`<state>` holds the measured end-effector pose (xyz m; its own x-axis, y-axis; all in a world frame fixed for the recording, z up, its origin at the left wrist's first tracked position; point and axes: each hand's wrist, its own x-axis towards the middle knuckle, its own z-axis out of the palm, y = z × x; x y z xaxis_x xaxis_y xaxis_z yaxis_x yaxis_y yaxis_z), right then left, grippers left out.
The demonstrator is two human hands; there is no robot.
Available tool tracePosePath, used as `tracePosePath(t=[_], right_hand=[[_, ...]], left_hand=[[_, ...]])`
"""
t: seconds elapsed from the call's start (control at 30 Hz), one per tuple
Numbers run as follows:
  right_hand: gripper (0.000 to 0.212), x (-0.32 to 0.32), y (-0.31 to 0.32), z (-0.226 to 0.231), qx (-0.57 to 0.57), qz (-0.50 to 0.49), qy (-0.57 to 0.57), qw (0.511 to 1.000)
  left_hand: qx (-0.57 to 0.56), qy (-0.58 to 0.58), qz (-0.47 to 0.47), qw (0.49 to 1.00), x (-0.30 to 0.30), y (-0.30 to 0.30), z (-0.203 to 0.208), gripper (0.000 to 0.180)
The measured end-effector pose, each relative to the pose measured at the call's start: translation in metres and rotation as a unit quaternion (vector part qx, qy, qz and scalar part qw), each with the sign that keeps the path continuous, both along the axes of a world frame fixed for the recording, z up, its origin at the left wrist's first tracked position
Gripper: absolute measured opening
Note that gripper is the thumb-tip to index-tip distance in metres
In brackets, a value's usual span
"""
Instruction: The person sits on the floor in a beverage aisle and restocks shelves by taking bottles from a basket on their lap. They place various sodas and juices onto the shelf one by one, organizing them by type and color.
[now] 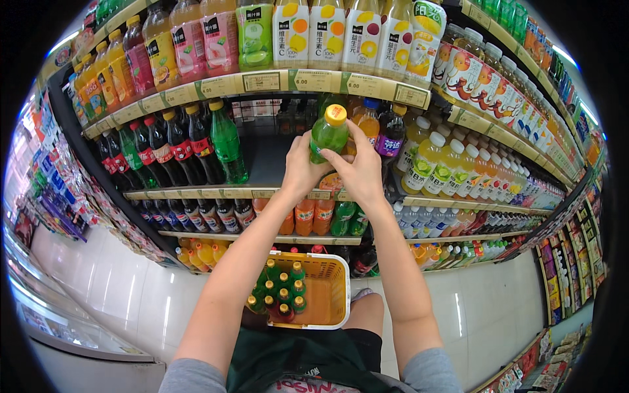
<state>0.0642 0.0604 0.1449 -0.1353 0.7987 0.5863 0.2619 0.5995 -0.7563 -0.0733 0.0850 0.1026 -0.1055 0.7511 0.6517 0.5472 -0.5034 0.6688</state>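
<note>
head camera: nearest, both hands are clamped on one green soda bottle (329, 136) with a yellow cap, near the centre of the view. the left hand (301, 165) wraps its nine o'clock side; the right hand (360, 167) holds its three o'clock side, thumb across the front.

at six o'clock from it, a yellow shopping basket (347, 288) with a white rim holds green bottles with gold caps (284, 295), crowded toward its own nine o'clock side.

the step in hand seems to be steadying this bottle at the shelf front; whether it is going in or coming out cannot be told. the next move calls for a level, two-handed grip and care around the neighbours: an orange soda bottle (369, 121) and a purple-labelled dark soda bottle (391, 133) toward three o'clock.

farther along, at nine o'clock, a tall green bottle (228, 144) ends a row of cola bottles (159, 154); at twelve, juice bottles (325, 39) line the upper shelf (314, 80).
</note>
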Motion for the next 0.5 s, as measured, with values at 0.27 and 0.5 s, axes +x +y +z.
tracePosePath(t=[0.27,0.5], right_hand=[[0.059,-0.002,0.013,-0.029,0.039,-0.013,0.041,0.998],[0.057,0.0,0.01,-0.039,-0.034,-0.008,0.034,0.999]], left_hand=[[-0.031,-0.016,0.007,0.999,0.009,0.017,-0.002,0.06],[-0.089,-0.029,0.005,0.996,0.012,0.025,-0.011,0.061]])
